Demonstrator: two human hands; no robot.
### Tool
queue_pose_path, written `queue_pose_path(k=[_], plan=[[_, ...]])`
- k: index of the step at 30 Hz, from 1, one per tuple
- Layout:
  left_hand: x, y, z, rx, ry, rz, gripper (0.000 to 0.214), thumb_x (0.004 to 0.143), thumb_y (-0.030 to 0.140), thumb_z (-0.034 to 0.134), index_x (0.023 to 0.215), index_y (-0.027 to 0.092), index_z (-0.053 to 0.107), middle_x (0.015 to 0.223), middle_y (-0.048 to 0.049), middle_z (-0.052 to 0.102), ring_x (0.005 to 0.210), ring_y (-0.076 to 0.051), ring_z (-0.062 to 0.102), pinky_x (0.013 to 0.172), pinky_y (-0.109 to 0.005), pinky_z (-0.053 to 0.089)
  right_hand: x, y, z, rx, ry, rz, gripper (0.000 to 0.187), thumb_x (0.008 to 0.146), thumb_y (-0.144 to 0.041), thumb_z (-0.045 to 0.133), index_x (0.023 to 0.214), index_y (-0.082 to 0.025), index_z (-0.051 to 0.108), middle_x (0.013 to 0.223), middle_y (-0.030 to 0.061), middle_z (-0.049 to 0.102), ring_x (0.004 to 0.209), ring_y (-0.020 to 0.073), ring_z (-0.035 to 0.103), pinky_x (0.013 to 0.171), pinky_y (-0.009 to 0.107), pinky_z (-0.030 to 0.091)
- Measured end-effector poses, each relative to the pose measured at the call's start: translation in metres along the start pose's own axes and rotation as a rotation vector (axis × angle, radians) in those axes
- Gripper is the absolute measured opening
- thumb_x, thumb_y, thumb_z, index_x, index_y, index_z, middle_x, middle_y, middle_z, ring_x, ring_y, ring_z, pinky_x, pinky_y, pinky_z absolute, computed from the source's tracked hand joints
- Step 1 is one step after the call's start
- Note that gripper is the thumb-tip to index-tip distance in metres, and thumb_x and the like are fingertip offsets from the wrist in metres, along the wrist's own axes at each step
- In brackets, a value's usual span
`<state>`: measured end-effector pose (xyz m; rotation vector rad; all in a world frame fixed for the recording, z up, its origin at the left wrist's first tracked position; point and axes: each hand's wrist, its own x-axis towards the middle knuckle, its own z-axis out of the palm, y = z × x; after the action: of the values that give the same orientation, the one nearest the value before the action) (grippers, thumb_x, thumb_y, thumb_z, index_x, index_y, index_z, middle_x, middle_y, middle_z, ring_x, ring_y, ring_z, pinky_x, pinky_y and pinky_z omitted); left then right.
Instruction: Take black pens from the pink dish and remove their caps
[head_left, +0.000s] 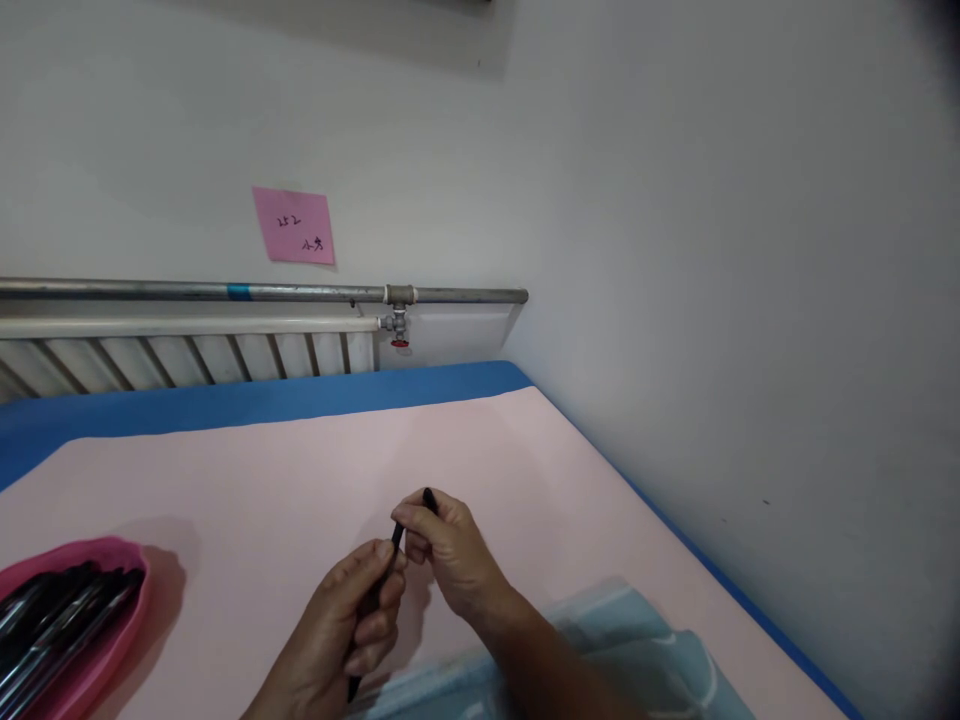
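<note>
My left hand (pixel 341 615) is closed around a slim black pen (pixel 397 538), which slants up and away from me. Its lower end pokes out below my fingers. At the pen's upper end, the thumb and forefinger of my right hand (pixel 450 550) pinch together. A rounded black piece that looks like a pen cap (pixel 429 498) sticks up from behind my right fingers. My fingers hide most of it, and I cannot tell whether it touches the pen.
A pink basket (pixel 129 625) holding several black pens (pixel 67 610) stands at the left. Light blue patterned cloth (pixel 637 640) lies at the near edge. The pink tabletop (pixel 262 480) has a blue border (pixel 300 398). Behind are a radiator (pixel 172 360), pipes (pixel 315 293) and a pink note (pixel 296 228); a wall rises at right.
</note>
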<state>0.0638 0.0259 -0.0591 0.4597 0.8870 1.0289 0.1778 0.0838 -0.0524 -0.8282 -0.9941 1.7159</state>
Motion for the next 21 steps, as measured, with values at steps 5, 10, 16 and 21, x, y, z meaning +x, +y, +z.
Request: queue_pose_path(k=[5,10,16,21], plan=[[-0.0005,0.0031,-0.0010,-0.016,-0.028,-0.018,0.029,0.070,0.042,0.063,0.071,0.015,0.052,0.053,0.0080,0.040,0.034,0.002,0.019,0.029,-0.012,0.008,-0.0011,-0.0022,0.0020,0.054,-0.077,0.073,0.017,0.068,-0.030,0.062,0.073,-0.014,0.060,0.044,-0.0076,0.040,0.041,0.0059,0.035,0.044,0.021,0.028],[0.0033,-0.0034,0.0017,0.149,0.079,0.112,0.030,0.074,0.044,0.059,0.066,0.017,0.046,0.051,0.0085,0.040,0.033,0.001,0.020,0.031,-0.013,0.008,-0.0008,0.0050,0.0025,-0.099,0.085,-0.016,0.017,0.064,-0.026,0.066,0.063,-0.016,0.053,0.045,-0.0078,0.042,0.041,0.0060,0.036,0.043,0.021,0.028],[-0.0001,0.0012,0.0000,0.038,-0.002,0.008,0.028,0.073,0.043,0.059,0.069,0.016,0.050,0.053,0.0077,0.042,0.034,0.001,0.019,0.030,-0.013,0.008,-0.0020,0.0004,0.0008,0.013,-0.011,0.023,0.015,0.064,-0.025,0.066,0.064,-0.015,0.055,0.044,-0.0079,0.040,0.041,0.0050,0.034,0.044,0.020,0.027],[-0.0006,0.0027,0.0003,0.029,0.005,0.031,0.027,0.074,0.041,0.059,0.070,0.016,0.050,0.054,0.0074,0.041,0.035,0.001,0.020,0.030,-0.013,0.009,-0.0016,0.0007,0.0020,0.026,-0.017,0.085,0.019,0.065,-0.031,0.066,0.071,-0.015,0.057,0.044,-0.0078,0.041,0.041,0.0061,0.036,0.044,0.021,0.028]])
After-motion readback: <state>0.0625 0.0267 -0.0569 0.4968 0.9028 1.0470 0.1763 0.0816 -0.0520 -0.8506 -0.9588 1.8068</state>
